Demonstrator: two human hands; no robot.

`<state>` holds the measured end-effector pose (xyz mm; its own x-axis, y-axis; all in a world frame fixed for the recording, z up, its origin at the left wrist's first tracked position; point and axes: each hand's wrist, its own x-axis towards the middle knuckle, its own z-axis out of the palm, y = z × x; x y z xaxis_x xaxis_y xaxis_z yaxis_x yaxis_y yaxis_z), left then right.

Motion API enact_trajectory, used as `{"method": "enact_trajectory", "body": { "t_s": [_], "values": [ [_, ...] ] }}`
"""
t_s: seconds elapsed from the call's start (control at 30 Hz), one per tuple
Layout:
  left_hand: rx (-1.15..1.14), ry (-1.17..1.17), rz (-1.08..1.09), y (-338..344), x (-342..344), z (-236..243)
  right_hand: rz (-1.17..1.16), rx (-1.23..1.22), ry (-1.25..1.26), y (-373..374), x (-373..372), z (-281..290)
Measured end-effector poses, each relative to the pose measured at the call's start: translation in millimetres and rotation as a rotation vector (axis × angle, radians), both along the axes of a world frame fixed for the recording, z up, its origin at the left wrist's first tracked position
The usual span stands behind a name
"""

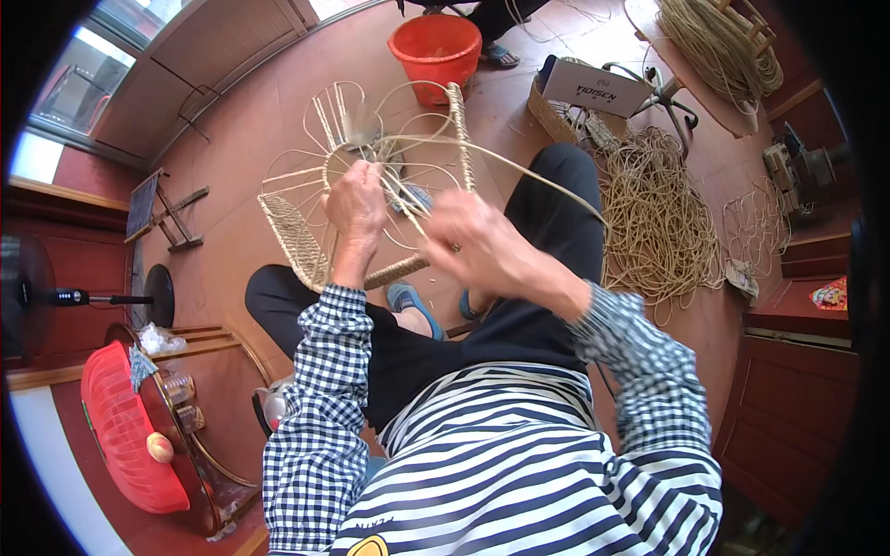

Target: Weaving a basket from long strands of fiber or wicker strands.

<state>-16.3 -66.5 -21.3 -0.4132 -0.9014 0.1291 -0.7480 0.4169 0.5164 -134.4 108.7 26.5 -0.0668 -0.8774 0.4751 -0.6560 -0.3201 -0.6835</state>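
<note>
A half-woven frame (458,139) of pale cord, with a rope-wrapped rim, a woven side panel (298,239) and loose looping strands, stands over my lap. My left hand (357,208) is closed on the strands near its middle, where a blurred grey shape shows just beyond my fingertips. My right hand (475,243) is at the frame's right side among the strands, smeared by motion, so what its fingers hold is unclear. A long strand (547,183) arches from the middle out past my right knee.
A red bucket (433,48), another person's foot (501,54), a cardboard box (593,90) and tangled cord (656,218) lie ahead and right. A cord coil (714,51) rests top right. A fan (159,301), small wooden stand (162,208) and red plastic tray (130,422) are left.
</note>
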Motion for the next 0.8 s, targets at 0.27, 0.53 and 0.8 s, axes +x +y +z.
{"method": "enact_trajectory", "body": {
  "t_s": [0.27,0.53,0.8],
  "values": [
    [-0.223,0.004,-0.215,-70,3,-3,-0.494,-0.029,1.201,215,-199,78],
    [0.072,-0.037,-0.325,-85,-23,44,-1.07,0.141,-0.391,391,-235,-85],
    [0.196,-0.038,-0.287,-33,-51,73,-1.32,0.721,-0.896,322,-66,-380]
  ]
}}
